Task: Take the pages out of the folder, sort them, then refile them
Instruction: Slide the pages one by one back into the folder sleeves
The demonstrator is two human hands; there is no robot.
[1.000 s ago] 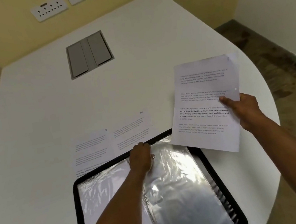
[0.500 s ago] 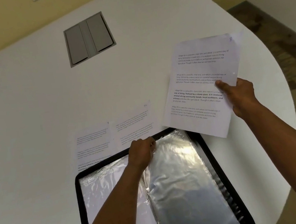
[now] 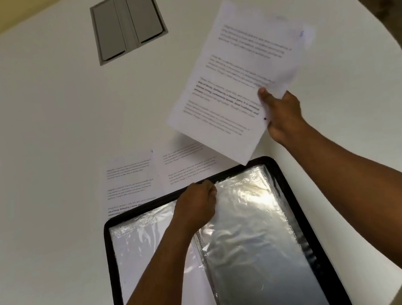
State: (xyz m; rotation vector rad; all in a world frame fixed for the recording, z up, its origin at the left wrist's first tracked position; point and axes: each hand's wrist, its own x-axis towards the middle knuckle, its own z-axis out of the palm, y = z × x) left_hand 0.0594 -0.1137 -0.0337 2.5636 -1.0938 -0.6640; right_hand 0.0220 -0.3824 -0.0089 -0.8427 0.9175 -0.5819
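My right hand [image 3: 282, 113] pinches a light, floppy page [image 3: 233, 79] at its side edge, above the table [image 3: 50, 121]. It sags, so a mid-edge grip suits. My left hand [image 3: 196, 204] curls at the folder [image 3: 292, 191] top, seemingly gripping a slippery plastic sleeve [image 3: 245, 223]. Two pages [image 3: 156, 173] lie beyond.

folder [image 3: 292, 191] near edge of table [image 3: 50, 121] | two pages [image 3: 156, 173] behind it | hatch [image 3: 126, 21] far side
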